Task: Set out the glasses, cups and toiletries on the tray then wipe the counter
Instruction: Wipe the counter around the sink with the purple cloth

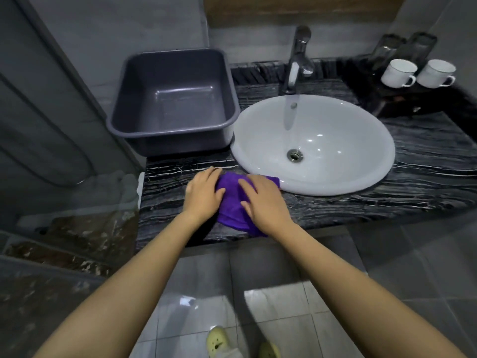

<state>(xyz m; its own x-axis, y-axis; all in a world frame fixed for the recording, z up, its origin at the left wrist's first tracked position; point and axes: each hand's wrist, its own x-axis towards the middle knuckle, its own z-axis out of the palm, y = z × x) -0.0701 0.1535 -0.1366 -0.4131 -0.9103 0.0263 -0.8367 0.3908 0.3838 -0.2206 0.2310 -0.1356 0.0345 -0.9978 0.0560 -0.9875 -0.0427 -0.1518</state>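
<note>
At front edge of the dark veined bench, both hands press flat on a purple cloth. Left hand lies palm down w/ fingers spread over the cloth's left side, partly on bare stone; right hand covers the cloth's right side, fingers splayed, thumb pointing inward. Neither is curled round the fabric, just pressing on top. Cloth is bunched between them, its far corner touching the rim of the white sink, its near end hanging at the bench lip. Chrome tap stands behind the sink. Grey plastic tub sits at back left, just beside the sink. At far right corner, two white cups stand side by side w/ handles facing front, and two glasses behind them, all on a dark tray; toiletries there are too dark to make out. Pale yellow clogs show on the tiled floor below.
</note>
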